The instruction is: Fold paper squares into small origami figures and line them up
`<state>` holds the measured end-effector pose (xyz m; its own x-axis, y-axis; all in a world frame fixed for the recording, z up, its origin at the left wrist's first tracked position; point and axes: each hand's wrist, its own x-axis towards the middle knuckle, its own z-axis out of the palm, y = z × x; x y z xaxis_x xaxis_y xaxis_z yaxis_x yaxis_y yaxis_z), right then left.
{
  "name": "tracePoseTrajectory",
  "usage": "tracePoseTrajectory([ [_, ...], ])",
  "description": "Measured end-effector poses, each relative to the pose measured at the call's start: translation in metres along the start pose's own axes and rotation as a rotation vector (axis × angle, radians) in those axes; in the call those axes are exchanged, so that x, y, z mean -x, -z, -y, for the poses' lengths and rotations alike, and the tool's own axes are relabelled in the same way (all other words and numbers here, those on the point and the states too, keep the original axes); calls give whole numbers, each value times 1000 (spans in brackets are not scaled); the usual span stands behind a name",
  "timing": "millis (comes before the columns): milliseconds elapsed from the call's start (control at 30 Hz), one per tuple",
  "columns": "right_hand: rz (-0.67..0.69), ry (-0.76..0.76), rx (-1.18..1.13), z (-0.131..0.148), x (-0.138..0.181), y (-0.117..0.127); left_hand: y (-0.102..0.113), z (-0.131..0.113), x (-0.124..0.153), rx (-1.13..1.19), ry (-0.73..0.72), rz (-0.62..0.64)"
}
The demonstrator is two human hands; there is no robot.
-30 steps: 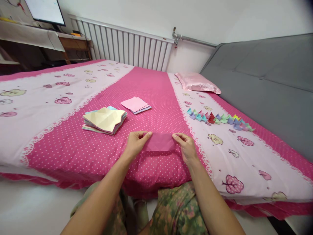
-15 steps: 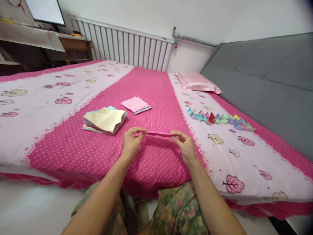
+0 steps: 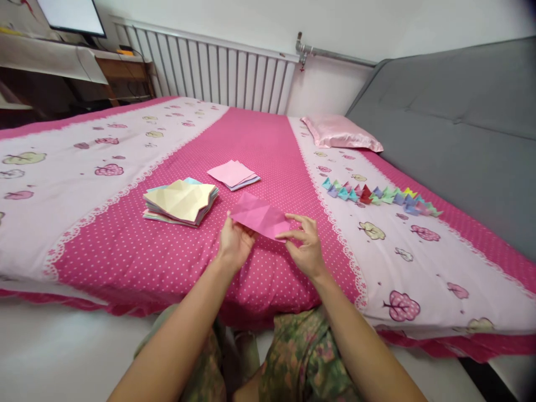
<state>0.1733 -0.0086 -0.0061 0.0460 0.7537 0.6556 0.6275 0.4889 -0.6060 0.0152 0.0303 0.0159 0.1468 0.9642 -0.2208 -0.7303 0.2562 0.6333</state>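
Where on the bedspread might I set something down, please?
Two patches look free: the pink strip between the light-pink stack and the radiator, and the white panel on the near side of the folded paper row. It is crowded from the cream-topped stack across to the pink sheet, held by the left hand and right hand.

A white radiator stands beside a seemingly wooden desk.
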Motion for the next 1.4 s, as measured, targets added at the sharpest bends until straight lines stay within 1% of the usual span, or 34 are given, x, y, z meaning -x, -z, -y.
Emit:
tracePoseTrajectory([
  [133,4,50,64,4,3,-5,-7,-3,4,47,-23,75],
  [200,6,55,73,5,3,-6,-9,-2,4,30,-13,74],
  [333,15,66,78,6,3,-5,-8,4,-1,-50,57,-104],
  [400,8,66,89,6,2,-4,-7,7,-2,-103,82,-133],
  [600,-34,6,95,3,0,2,-7,11,2,-286,224,-63],
  [700,-43,-11,41,0,-1,7,-7,13,3,-317,229,-29],
  [800,-5,19,4,-2,-2,11,-6,12,2,-285,220,-13],
  [900,54,99,1,-1,0,11,-7,9,3,-218,222,-15],
  [1000,134,151,-8,2,1,8,-8,6,4,-173,280,-32],
  [1100,188,132,-6,6,2,6,-7,5,5,-173,331,-20],
  [1233,165,89,14,6,1,5,-6,8,7,-218,333,34],
  [1333,159,73,31,3,2,4,-6,8,10,-212,371,96],
  [1400,165,65,24,2,3,3,-8,8,11,-206,392,104],
])
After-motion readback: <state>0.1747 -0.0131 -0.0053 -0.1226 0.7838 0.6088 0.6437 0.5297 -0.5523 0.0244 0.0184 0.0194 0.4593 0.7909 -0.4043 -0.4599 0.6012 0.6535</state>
